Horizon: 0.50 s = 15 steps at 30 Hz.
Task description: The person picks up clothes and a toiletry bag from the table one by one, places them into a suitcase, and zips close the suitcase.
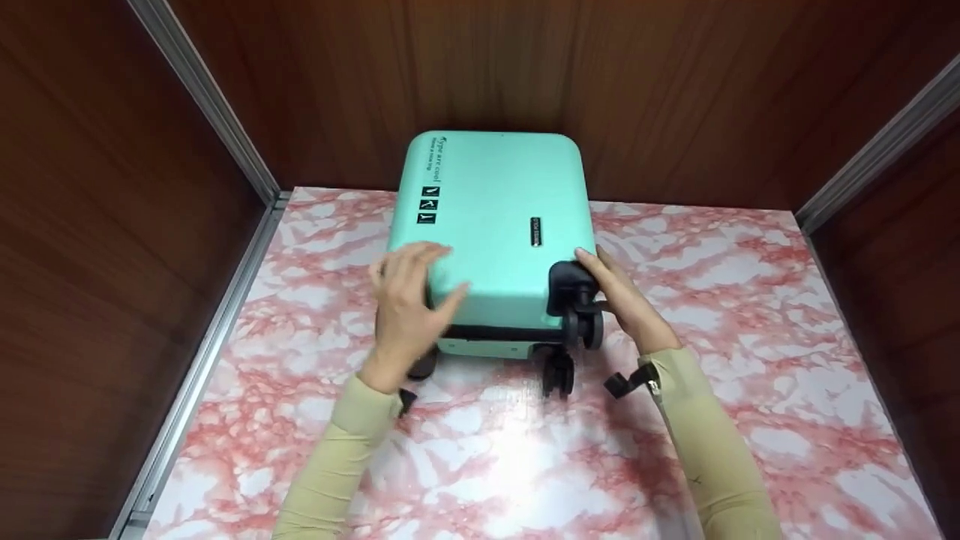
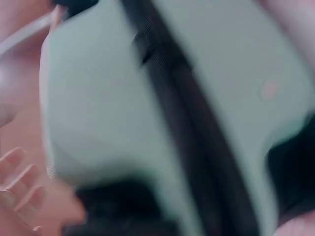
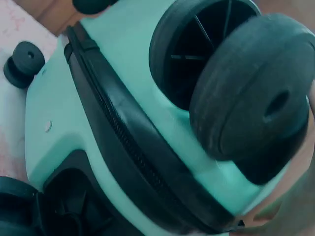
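Observation:
A mint-green suitcase (image 1: pixel 495 202) lies flat, its black wheels (image 1: pixel 583 326) toward me. Black lettering and small pictograms mark its upper face. Over its near left corner is my left hand (image 1: pixel 405 296), blurred, with thumb and bent fingers spread apart and nothing between them. The right hand (image 1: pixel 626 300) holds the near right corner beside a wheel, thumb on the upper edge and fingers along the side. A black zipper band (image 3: pixel 128 132) runs around the shell in the right wrist view. The left wrist view is blurred, with fingertips (image 2: pixel 22 184) visible at its left.
The suitcase lies on a red-and-white marbled surface (image 1: pixel 750 322). Dark wood panels (image 1: pixel 675 97) stand behind it and on both sides, with metal strips (image 1: pixel 217 105) at the corners. A black strap (image 1: pixel 630 381) hangs at the right wrist.

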Each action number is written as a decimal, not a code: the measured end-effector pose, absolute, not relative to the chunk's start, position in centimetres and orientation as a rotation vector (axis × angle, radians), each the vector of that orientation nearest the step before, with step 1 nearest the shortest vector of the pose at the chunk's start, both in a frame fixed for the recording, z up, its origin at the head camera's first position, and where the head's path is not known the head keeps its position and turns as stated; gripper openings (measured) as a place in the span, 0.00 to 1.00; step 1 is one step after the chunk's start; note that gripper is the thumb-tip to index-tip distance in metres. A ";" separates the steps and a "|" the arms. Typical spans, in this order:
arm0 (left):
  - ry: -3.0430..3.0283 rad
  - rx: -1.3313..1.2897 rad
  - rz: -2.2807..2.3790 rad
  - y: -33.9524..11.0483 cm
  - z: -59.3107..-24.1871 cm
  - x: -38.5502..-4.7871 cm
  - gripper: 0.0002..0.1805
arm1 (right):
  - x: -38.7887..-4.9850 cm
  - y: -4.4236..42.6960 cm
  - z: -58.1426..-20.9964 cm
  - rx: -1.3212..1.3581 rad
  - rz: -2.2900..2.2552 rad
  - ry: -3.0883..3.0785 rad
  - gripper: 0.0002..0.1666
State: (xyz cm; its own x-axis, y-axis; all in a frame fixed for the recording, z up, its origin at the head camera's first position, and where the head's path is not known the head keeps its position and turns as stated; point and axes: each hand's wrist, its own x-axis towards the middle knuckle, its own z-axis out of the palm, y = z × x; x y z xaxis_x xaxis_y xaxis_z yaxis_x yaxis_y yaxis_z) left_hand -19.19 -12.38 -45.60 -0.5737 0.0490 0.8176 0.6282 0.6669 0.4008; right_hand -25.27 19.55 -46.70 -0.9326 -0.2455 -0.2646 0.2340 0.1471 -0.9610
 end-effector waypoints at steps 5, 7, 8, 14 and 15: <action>-2.087 -0.350 -1.002 -16.2 -44.1 -19.7 0.23 | -25.5 19.2 -46.4 -0.018 -1.836 2.075 0.49; -2.118 -0.283 -1.058 -17.5 -44.2 -20.0 0.20 | -25.4 19.3 -46.5 -0.024 -1.841 2.079 0.43; -2.132 -0.253 -1.090 -18.2 -44.4 -20.2 0.19 | -25.4 19.3 -46.5 -0.028 -1.848 2.083 0.39; -2.242 -0.118 -1.323 -20.8 -47.5 -21.0 0.17 | -25.0 19.2 -46.7 -0.020 -1.891 2.101 0.25; -2.279 -0.103 -1.364 -21.1 -48.2 -21.1 0.18 | -25.0 19.1 -46.8 -0.015 -1.901 2.100 0.24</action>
